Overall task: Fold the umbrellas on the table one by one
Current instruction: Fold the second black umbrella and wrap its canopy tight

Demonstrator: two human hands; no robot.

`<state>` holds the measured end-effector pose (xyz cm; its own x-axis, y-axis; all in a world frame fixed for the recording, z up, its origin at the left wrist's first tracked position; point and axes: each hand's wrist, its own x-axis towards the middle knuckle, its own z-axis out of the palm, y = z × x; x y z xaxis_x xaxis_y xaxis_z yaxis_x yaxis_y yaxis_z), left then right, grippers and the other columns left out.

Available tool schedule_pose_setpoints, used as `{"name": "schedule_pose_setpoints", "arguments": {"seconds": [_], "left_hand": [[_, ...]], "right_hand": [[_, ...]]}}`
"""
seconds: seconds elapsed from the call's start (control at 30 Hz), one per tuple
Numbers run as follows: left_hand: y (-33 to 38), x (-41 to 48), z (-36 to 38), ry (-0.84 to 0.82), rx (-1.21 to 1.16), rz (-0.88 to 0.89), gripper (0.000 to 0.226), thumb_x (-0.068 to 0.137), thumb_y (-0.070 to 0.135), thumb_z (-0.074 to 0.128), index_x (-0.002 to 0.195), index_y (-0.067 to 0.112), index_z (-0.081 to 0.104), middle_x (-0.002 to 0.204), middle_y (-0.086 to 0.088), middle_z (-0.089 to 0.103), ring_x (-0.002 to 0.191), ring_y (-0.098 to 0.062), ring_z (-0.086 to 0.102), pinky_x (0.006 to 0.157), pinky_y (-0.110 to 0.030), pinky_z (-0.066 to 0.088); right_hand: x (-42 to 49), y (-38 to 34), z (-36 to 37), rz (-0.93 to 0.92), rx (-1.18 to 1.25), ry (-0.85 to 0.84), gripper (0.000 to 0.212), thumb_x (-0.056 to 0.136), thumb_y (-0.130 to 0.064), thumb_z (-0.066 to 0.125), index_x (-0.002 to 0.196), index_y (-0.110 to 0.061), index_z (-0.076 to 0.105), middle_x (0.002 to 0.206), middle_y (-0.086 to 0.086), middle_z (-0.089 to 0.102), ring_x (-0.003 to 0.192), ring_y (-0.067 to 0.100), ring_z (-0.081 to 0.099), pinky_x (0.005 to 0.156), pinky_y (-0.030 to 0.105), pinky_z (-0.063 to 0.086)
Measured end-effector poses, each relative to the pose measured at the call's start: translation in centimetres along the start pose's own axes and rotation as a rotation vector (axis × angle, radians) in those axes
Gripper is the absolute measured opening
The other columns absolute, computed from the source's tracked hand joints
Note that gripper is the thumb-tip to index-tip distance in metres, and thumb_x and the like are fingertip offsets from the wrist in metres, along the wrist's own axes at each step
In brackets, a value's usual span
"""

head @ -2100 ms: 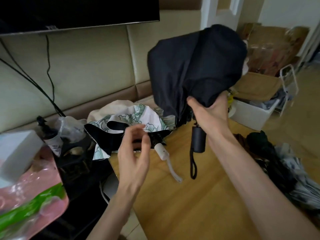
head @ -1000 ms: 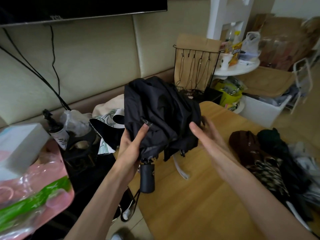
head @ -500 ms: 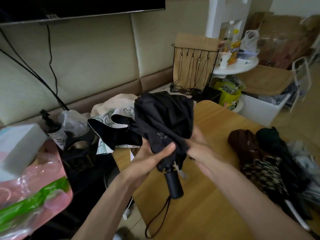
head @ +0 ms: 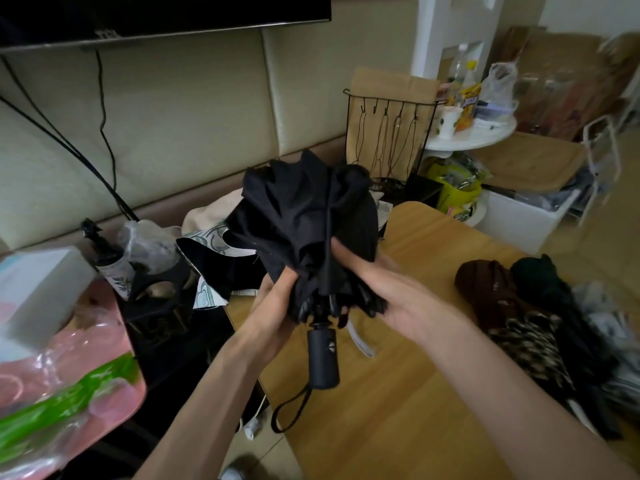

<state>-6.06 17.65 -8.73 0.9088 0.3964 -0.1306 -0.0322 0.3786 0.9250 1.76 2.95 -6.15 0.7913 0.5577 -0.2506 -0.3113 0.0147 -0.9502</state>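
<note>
Head view: black umbrella [head: 304, 216] upright in both hands [head: 277, 299] [head: 398, 299], handle [head: 323, 358] down.

No legible text, yellow packet [head: 470, 105] print blurred

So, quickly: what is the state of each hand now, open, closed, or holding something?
Left hand: grips the gathered canopy of the black fabric folding umbrella.
Right hand: pinches a fold of the same canopy.
</note>
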Motion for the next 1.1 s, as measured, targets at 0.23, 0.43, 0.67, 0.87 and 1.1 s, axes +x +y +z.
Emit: {"name": "schedule_pose_setpoints", "arguments": {"seconds": [0.23,0.43,0.67,0.87,1.1], "left_hand": [[0.3,0.4,0.2,0.076,0.561,0.123,0.035,0.113,0.014,0.039,0.145,0.006,0.049,0.148,-0.017,0.054,0.143,-0.034,0.047,0.091,-0.022,0.039],[0.0,0.1,-0.1,0.374,1.167,0.597,0.055,0.097,0.069,0.049,0.062,0.028,0.038,0.062,0.006,0.053,0.060,-0.029,0.055,0.059,-0.037,0.043],[0.2,-0.3,-1.3,0.463,0.970,0.742,0.049,0.098,0.047,0.055,0.140,0.023,0.064,0.103,0.004,0.077,0.085,-0.011,0.074,0.077,-0.039,0.063],[-3.2,-4.1,2.8,0.148,0.800,0.713,0.074,0.103,0.059,0.040,0.168,0.032,0.017,0.173,0.013,0.010,0.155,0.004,0.022,0.118,-0.014,0.027],[-4.1,-0.6,2.6,-0.122,0.474,0.385,0.101,0.083,0.073,0.072,0.163,0.052,0.015,0.160,0.027,0.041,0.145,0.002,0.044,0.116,-0.041,0.047]], "right_hand": [[0.5,3.0,1.6,0.089,0.247,0.051,0.055,0.089,-0.037,0.081,0.137,-0.018,0.064,0.111,0.006,0.081,0.100,0.023,0.079,0.089,0.041,0.064],[0.4,4.7,2.4,0.176,0.440,0.023,0.035,0.100,-0.039,0.066,0.125,-0.014,0.071,0.115,0.007,0.080,0.105,0.019,0.077,0.089,0.033,0.058],[1.7,4.6,2.0,0.065,0.470,0.141,0.054,0.088,-0.039,0.078,0.136,-0.016,0.068,0.121,0.007,0.078,0.111,0.025,0.076,0.098,0.042,0.060],[2.6,3.4,1.5,-0.304,0.241,0.411,0.055,0.086,-0.017,0.088,0.135,-0.021,0.066,0.123,-0.004,0.077,0.112,0.017,0.075,0.097,0.041,0.061],[0.8,2.4,0.2,-0.192,0.251,-0.002,0.068,0.084,-0.024,0.086,0.146,-0.025,0.058,0.134,0.002,0.072,0.124,0.024,0.069,0.109,0.047,0.053]]}}
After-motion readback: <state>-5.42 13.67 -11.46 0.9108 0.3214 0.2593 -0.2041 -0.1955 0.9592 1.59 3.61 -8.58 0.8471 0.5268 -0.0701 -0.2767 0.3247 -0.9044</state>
